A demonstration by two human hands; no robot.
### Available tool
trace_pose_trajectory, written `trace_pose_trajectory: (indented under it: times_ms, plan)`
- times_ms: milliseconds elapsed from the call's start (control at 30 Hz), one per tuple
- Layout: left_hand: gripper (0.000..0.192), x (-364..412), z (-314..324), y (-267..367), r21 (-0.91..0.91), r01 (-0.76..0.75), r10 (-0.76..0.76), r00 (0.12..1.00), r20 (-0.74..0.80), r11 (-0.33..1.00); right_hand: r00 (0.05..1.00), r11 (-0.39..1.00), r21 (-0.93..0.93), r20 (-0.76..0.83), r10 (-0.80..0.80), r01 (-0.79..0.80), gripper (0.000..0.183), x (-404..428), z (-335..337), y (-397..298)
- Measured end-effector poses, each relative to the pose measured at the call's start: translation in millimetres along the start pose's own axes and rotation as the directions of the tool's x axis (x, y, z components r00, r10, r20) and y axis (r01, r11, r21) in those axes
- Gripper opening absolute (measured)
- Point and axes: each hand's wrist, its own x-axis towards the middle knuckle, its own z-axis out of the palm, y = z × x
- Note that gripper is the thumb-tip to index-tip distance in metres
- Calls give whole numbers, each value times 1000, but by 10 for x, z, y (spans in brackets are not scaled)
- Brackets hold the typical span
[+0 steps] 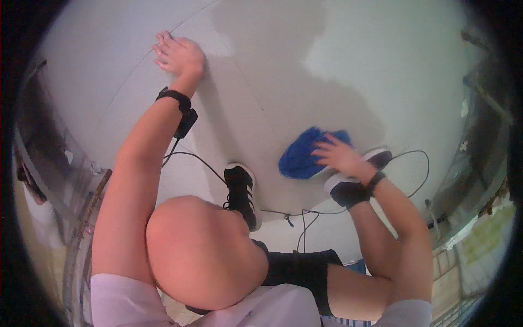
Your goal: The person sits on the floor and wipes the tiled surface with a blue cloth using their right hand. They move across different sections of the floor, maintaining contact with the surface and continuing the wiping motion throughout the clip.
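Observation:
My left hand is at the upper left, pressed against a pale smooth surface with its fingers apart and nothing in it. A thin seam in the surface runs by its fingertips. At right of centre a crumpled blue cloth lies on the same surface. My right hand is over the cloth's right side, fingers spread and slightly blurred. Its palm and part of the cloth beneath are hidden, and no grip on the fabric shows. A black strap circles each wrist.
My black shoes, one near the middle and one beside the right hand, stand on the surface. Thin black cables trail around them. Dark worn edges with rusty, torn bits border the surface on both sides.

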Motion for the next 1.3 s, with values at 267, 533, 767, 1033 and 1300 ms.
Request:
trace_pose_trajectory:
  times_ms: [267, 533, 767, 1033, 1300]
  plan:
    - [50, 60, -34, -41, 1, -14, 14, 999, -39, 1000, 588, 727, 98, -519, 620, -680, 44, -192, -1009, 965]
    - [52, 148, -136, -30, -2, -17, 17, 999, 38, 1000, 806, 844, -53, -334, 488, -533, 27, 1039, -605, 161]
    - [93, 53, -572, -578, -339, -192, 296, 910, 289, 921, 999, 999, -25, -28, -31, 30, 31, 583, -335, 11]
    - [141, -770, -1405, -2464, -31, 67, -37, 818, 573, 997, 502, 566, 171, -308, 808, -806, 41, -1149, -785, 940]
    - [144, -634, -1685, -2199, 159, 151, -219, 699, 680, 976, 200, 201, 13, 182, 963, -979, 54, -2493, -2190, 371]
